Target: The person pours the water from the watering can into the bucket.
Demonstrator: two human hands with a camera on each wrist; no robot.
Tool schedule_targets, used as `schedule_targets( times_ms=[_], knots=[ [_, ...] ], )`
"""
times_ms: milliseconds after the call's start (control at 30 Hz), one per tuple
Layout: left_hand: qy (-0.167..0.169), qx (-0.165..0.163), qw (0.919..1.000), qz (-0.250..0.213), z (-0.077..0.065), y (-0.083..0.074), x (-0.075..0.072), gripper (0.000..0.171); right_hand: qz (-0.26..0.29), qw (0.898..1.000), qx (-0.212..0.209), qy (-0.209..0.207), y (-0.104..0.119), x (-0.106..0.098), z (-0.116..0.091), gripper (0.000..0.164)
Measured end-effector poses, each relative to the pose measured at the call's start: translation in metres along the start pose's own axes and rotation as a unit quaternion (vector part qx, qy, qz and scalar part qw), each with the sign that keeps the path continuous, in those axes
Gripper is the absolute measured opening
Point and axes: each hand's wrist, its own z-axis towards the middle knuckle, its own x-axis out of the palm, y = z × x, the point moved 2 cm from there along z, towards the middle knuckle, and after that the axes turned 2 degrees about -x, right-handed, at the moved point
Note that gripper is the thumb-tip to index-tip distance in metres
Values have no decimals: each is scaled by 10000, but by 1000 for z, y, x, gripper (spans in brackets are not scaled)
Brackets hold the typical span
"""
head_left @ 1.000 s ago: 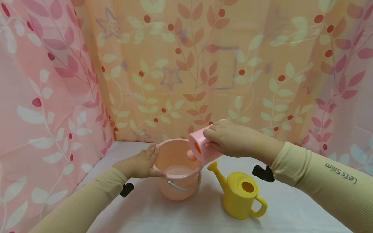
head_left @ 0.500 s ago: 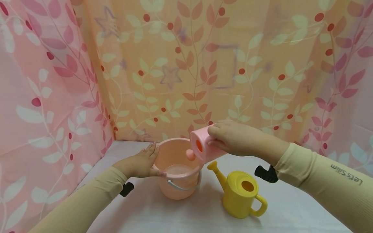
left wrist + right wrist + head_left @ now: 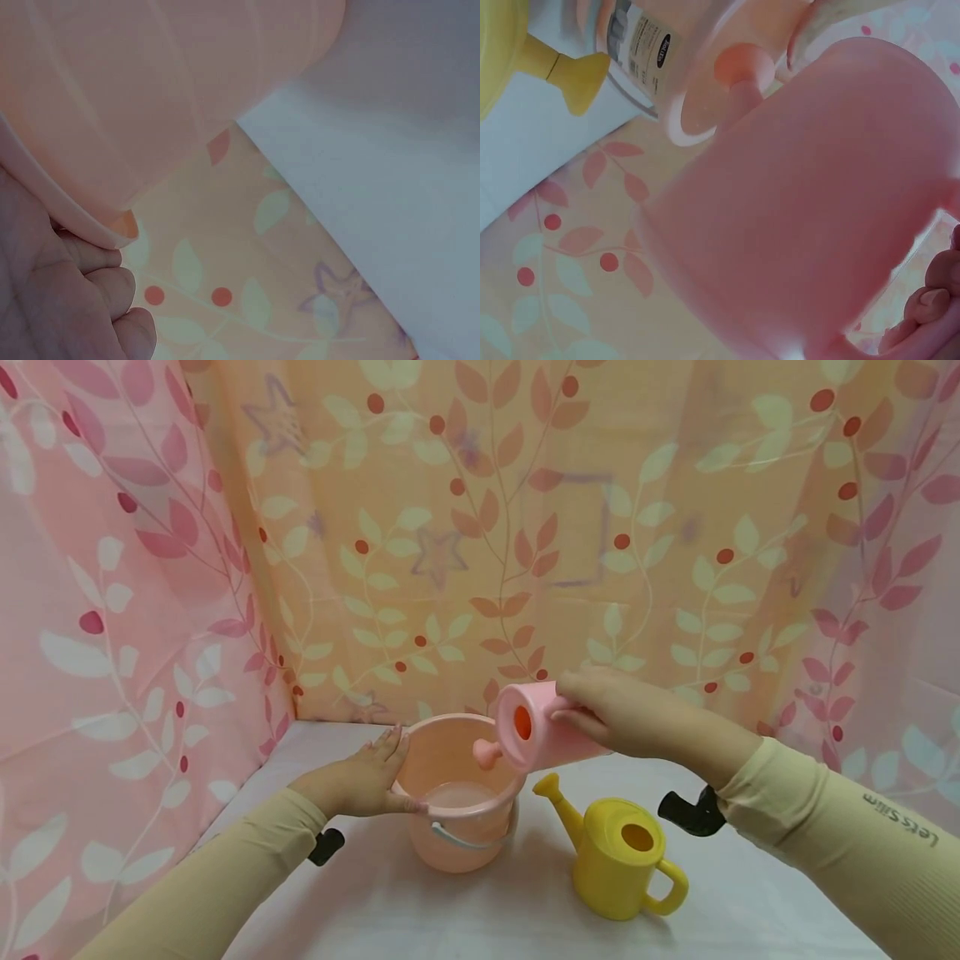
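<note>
A pale peach bucket (image 3: 450, 858) stands upright on the white-covered table, its white bail hanging at the front. My left hand (image 3: 356, 787) rests on its left rim, fingers spread along the far side and thumb stretched over the near edge. In the left wrist view the fingers lie close against the bucket's rim (image 3: 67, 217). My right hand (image 3: 626, 710) grips the handle of a pink watering can (image 3: 562, 742), tipped on its side at the bucket's right rim. Its rose (image 3: 486, 753) points into the bucket. The right wrist view shows curled fingers (image 3: 930, 300) round the handle.
A yellow watering can (image 3: 609, 881) stands upright to the right of the bucket, spout toward it. A printed label (image 3: 649, 52) is on the bucket's side. Leaf-patterned curtains (image 3: 525, 527) enclose the white table (image 3: 390, 910) at back and sides.
My right hand has shifted slightly right with the pink watering can, which has turned so its orange-looking top opening faces more toward the head camera. The left hand and bucket have stayed put.
</note>
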Motion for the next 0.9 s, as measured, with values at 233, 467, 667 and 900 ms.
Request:
schedule_targets(
  times_ms=[233, 467, 667, 900],
  knots=[
    [-34, 18, 10000, 80, 0, 0, 0, 114, 476, 9980, 310, -278, -11, 5, -8, 20],
    [-21, 23, 10000, 74, 2, 2, 1, 115, 779, 9927, 584, -717, -28, 12, -19, 19],
    [64, -40, 9999, 74, 1, 1, 1, 116, 1373, 9804, 1196, -747, -38, 15, -31, 19],
    [10, -77, 9999, 146, 4, 4, 4, 118, 2109, 9579, 1781, -787, -47, 17, -45, 18]
  ],
)
